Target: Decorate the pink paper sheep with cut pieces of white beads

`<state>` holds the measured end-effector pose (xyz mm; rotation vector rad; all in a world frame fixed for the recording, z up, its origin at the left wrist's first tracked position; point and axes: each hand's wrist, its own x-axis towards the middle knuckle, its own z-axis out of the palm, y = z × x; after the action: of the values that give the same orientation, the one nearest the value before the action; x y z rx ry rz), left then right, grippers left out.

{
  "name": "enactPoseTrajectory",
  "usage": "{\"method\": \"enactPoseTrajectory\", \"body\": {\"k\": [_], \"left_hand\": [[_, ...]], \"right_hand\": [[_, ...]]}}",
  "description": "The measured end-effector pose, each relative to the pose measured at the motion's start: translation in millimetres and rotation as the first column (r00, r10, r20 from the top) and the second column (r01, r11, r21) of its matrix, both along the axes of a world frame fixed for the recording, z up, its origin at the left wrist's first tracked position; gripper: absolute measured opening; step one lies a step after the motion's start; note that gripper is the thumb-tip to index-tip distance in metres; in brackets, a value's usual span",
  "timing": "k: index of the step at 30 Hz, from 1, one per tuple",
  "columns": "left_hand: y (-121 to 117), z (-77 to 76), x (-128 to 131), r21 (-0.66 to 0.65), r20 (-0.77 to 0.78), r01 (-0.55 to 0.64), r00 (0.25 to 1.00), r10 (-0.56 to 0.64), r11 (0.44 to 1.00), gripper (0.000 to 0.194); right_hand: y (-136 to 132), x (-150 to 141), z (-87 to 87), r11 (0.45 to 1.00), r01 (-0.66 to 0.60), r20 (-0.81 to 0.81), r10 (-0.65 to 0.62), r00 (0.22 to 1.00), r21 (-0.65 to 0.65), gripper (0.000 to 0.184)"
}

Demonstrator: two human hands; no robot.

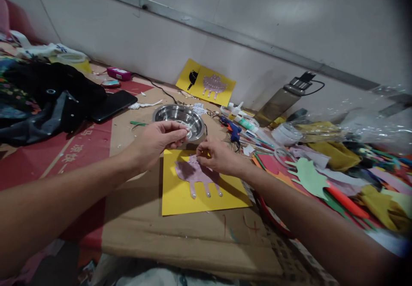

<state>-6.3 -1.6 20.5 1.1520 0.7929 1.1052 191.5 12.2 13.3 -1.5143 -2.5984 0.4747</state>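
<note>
A yellow card [180,203] lies on the cardboard with a mauve cloth cutout [197,175] on it. Shiny beads dot the cutout's upper part and the ends of its drips. My right hand [215,154] is pinched at the top of the cutout, fingertips down at its surface; whatever they hold is too small to make out. In front of a steel bowl [161,112] with small pale bits inside, my left hand [161,142] is held up with thumb and fingers together. Its contents, if any, are hidden.
Behind stands a similar yellow card [227,93] with a beaded cutout. A blue glue gun [232,129], glue bottles [236,111] and a dark water bottle [280,101] stand or lie at right, near coloured scraps [309,176]. A black phone [112,106] and dark cloth [71,88] are left.
</note>
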Motion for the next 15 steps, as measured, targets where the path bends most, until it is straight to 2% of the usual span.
{"method": "enactPoseTrajectory", "body": {"k": [15], "left_hand": [[1.3, 0.7, 0.7, -0.02, 0.013, -0.014, 1.0, 0.014, 1.0, 0.016]], "right_hand": [[5.7, 4.0, -3.6, 0.996, -0.089, 0.046, 0.089, 0.995, -0.005, 0.012]]}}
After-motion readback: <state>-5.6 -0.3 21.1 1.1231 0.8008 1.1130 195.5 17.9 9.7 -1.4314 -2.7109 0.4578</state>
